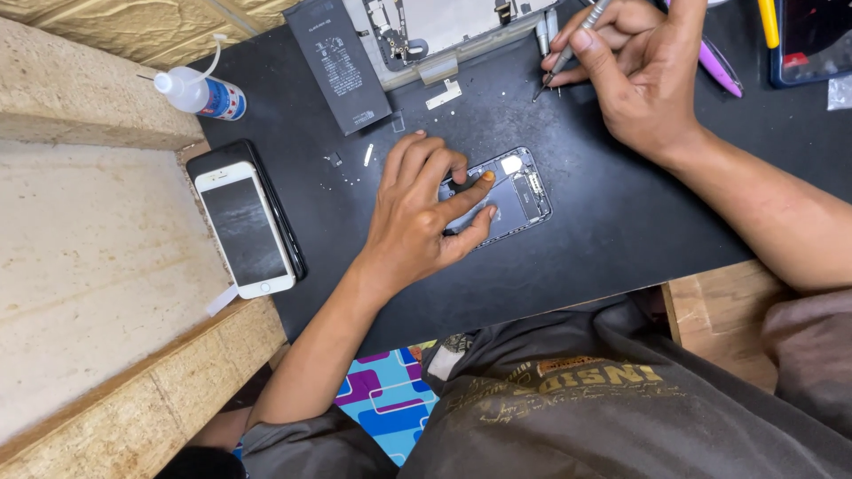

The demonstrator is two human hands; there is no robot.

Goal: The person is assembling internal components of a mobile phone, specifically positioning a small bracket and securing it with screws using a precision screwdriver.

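An opened phone body (519, 195) lies on a black work mat (603, 222), its inner parts showing. My left hand (417, 213) rests on its left half, thumb and fingers pressing it down. My right hand (639, 71) is farther back on the mat, fingers closed around a thin metal screwdriver (568, 49) whose tip points down near the mat, beside a detached screen panel (444, 31). A flat black battery (337, 62) lies to the left of that panel.
A white phone (244, 226) stacked on a black phone (284, 213) sits at the mat's left edge. A small plastic squeeze bottle (200, 93) lies on the stone ledge. Tiny loose parts (368, 155) dot the mat. A purple tool (719, 66) and yellow tool (768, 22) lie at right.
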